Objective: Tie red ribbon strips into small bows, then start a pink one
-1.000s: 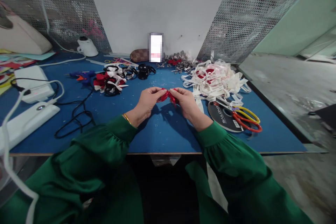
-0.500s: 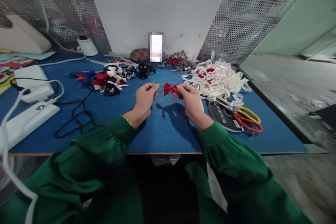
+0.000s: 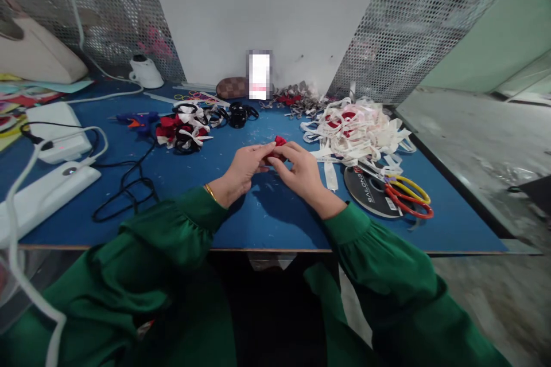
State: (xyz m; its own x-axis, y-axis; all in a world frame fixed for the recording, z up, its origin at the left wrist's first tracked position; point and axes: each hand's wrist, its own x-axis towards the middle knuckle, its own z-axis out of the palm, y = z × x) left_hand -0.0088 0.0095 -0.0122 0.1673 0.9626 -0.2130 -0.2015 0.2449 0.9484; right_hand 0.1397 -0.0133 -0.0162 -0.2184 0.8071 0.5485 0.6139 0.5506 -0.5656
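- Red ribbon bow (image 3: 280, 141) is between my left hand (image 3: 241, 168) and my right hand (image 3: 301, 172), over the blue table (image 3: 193, 175).
- Both hands pinch it, so only a bit of red peeks out on top.
- A big heap of white ribbons (image 3: 365, 135) sits to my right, behind the yellow and red scissors (image 3: 391, 191).

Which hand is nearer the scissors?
The right. The right hand is to the left of the scissors, not touching them; the left hand is farther off on that same side, beyond the right hand.
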